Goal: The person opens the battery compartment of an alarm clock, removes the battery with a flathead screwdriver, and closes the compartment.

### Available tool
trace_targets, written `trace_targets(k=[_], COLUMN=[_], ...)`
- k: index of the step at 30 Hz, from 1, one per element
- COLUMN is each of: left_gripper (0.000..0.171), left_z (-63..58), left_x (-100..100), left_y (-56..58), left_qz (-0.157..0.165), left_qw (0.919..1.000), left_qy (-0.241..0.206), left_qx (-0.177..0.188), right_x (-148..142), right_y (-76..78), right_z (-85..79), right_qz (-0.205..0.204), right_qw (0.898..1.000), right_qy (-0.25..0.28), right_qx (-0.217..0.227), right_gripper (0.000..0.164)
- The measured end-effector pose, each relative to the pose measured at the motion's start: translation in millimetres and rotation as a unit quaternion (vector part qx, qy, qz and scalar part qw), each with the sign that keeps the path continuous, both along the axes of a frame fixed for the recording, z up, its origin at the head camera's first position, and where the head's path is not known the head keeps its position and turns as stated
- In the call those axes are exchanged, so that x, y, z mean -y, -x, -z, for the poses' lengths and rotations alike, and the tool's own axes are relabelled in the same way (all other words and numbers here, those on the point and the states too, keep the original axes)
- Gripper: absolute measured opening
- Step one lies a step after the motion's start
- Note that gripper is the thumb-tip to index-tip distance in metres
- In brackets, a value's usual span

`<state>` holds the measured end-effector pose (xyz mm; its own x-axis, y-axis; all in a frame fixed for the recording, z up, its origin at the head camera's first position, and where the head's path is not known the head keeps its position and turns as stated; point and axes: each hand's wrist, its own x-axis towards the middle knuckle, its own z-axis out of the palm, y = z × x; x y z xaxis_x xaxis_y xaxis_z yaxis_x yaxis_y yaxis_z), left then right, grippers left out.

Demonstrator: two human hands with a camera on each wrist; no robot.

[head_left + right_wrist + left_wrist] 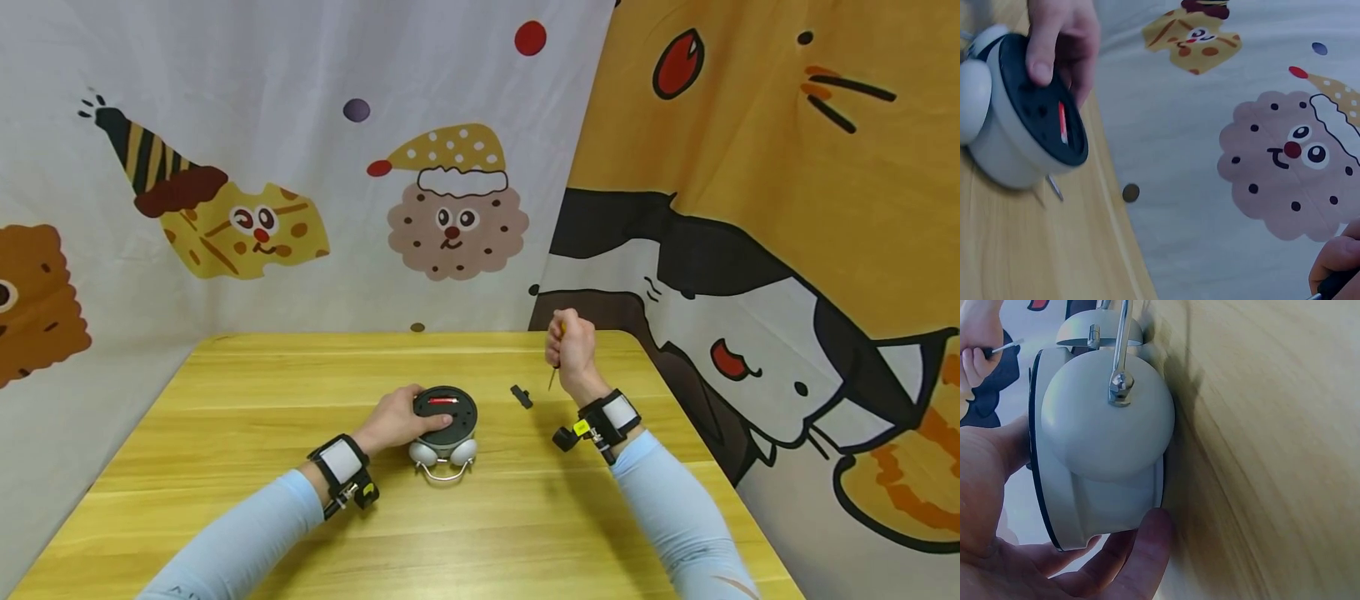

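A white twin-bell alarm clock lies face down on the table, its black back turned up and its bells toward me. In the back, a red battery shows inside an uncovered compartment. My left hand holds the clock from the left, thumb on the back and fingers round the side of the case. Raised to the right of the clock, my right hand grips a screwdriver in its fist, the thin metal shaft slanting down. Between the clock and this hand lies a small black battery cover.
The wooden table ends at a far edge just beyond the hands. Behind it and along the right side hang printed cloths with cartoon figures. Each wrist wears a strapped camera.
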<state>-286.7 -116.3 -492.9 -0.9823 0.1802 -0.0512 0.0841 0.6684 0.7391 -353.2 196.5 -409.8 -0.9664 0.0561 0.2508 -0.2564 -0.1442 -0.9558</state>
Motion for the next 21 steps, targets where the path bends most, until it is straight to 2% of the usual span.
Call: trace_targets(k=[9,16,21], left_gripper=[0.08,0.084,0.088], left_z=[1.7,0.1,0.3], left_x=[0.0,0.1,1.3], left_y=[0.9,1.4,1.9], left_qz=[-0.001,0.002,-0.004], left_qw=[1.0,1.0,0.9999], left_qy=[0.002,0.008,0.014], left_qx=[0.0,-0.001,0.003], right_x=[8.2,13.1,18.3], right_y=[1.2,3.2,3.5], right_z=[5.5,7.5,5.5], right_qz=[-0.018,-0.026,-0.044], right_qw=[0.998,0.996,0.991], right_qy=[0.054,0.086,0.128], right_qx=[0.007,-0.01,-0.01], right_gripper=[0.061,0.061,0.06])
